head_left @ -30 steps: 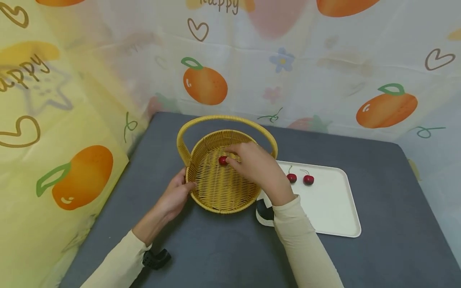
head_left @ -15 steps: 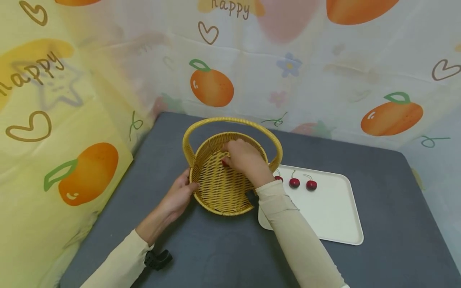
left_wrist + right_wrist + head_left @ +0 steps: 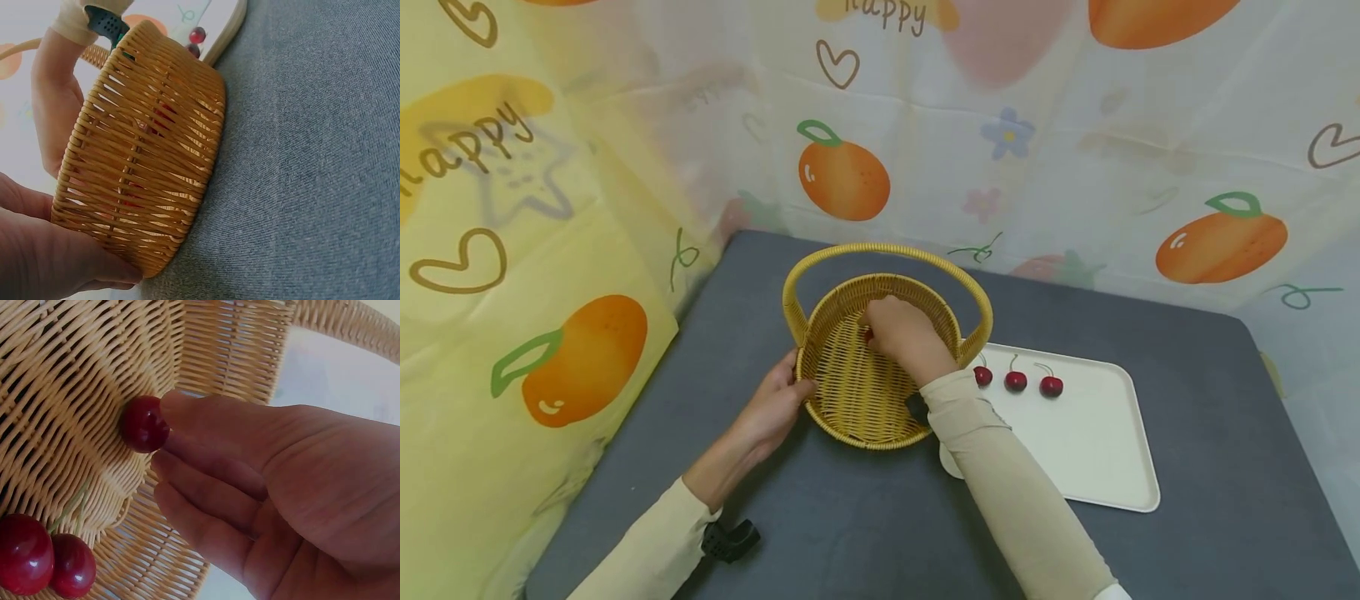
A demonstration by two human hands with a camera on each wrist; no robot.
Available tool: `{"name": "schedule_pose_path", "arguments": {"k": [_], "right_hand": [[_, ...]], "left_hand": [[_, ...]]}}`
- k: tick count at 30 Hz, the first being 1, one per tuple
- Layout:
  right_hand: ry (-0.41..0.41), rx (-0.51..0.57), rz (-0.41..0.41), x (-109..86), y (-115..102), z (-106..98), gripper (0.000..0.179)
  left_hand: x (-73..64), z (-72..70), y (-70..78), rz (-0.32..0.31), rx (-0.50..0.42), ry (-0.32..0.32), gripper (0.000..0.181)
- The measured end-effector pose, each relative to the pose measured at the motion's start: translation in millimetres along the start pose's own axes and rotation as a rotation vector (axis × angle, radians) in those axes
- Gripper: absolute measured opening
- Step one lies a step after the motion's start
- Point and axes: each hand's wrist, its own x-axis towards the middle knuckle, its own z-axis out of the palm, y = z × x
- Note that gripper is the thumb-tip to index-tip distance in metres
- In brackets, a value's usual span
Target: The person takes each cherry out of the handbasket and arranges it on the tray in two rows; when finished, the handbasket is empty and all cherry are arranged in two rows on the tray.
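A yellow woven basket with a tall arched handle stands on the table. My left hand holds its left rim, thumb over the edge; the left wrist view shows the thumb against the wicker wall. Inside the basket, my right hand pinches a dark red cherry low against the woven floor. In the head view that hand covers most of the cherry. Two more cherries, one large and one smaller, lie in the basket with green stems, hidden in the head view.
A white rectangular tray lies right of the basket, partly under the right forearm. Three cherries with stems sit along its far side, the rightmost cherry among them. A fruit-printed curtain borders the grey table.
My right hand has gone lower into the basket with the cherry, which is now mostly covered. The left hand keeps its hold on the rim. The head view has shifted slightly.
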Motion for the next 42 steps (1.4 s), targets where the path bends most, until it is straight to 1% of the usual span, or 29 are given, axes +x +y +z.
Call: {"name": "schedule_pose_path", "arguments": {"k": [6,12,20,24,28,32,35,38,42], "right_hand": [[-0.018,0.005,0.019,2.8,0.1,4.8,0.017],[-0.004,0.007,0.011,2.3,1.2,7.1,0.021],[0.010,0.027,0.020,-6.6,2.1,3.0,0.020],[0.058,0.011,-0.021,-18.8,-5.5,-8.4,0.025],[0.121,-0.018,-0.060,-39.8,-17.7,-26.5,0.027],[0.180,-0.015,-0.068,-67.5,-27.8,-40.0,0.020],[0.223,0.008,-0.071,-93.0,-35.7,-48.4,0.016],[0.271,0.024,-0.074,-121.7,-43.6,-57.9,0.011],[0.364,0.070,-0.072,-161.7,-47.6,-68.9,0.013]], "left_hand": [[-0.5,0.6,0.2,0.000,-0.002,0.001,0.074],[0.3,0.6,-0.8,-0.005,-0.003,0.005,0.073],[2.6,3.5,-2.8,-0.006,0.005,0.000,0.074],[2.1,3.2,-2.8,0.000,-0.004,0.000,0.075],[1.0,2.8,-1.6,0.004,-0.007,-0.003,0.077],[0.0,3.6,-2.0,-0.009,-0.003,-0.006,0.078],[-0.6,3.7,-2.8,-0.018,0.000,-0.001,0.078],[-0.1,3.5,-3.4,-0.012,0.008,0.007,0.077],[1.5,4.0,-3.5,-0.002,0.007,0.001,0.075]]}}
